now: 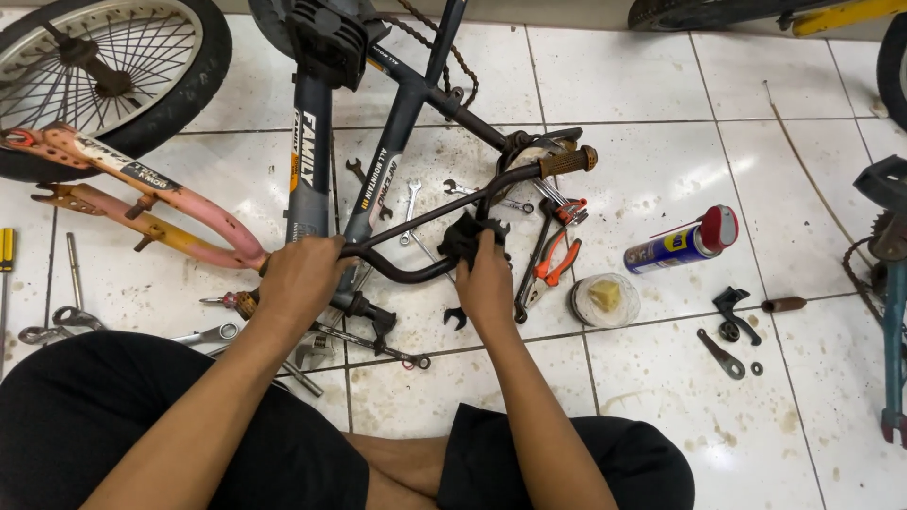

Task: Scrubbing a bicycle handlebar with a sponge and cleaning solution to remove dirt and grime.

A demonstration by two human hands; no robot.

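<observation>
While seated on the white tiled floor [661,85] with legs in black shorts [142,416] at the bottom of the frame: two bare hands on a dark curved bicycle handlebar [416,219] at centre frame. Left hand [300,279], left of centre, grip closed around the near end of the bar, fingers wrapped over it. Right hand [487,283], just right of centre, grip pressed onto a crumpled black rag [470,236] held against the bend of the bar. Far end of the bar, capped with a brown ribbed rubber handle [569,161], pointing toward the upper right. Beyond the hands, a dark grey bicycle frame [312,161] running up to the top edge, with a spoked wheel in a black tyre [113,76] in the upper left and a pink and yellow fork [142,203] lying below it. Scattered under and around the bar: silver spanners [412,203], orange-handled pliers [557,260], a small round clear tub of yellowish grease [605,299]. Right of centre, a blue and yellow spray can with a red cap [682,241] lying on its side, well apart from the hands. Lower right of it, small black metal parts [732,316] on the tiles. Far left edge, a yellow-handled screwdriver [7,250].
</observation>
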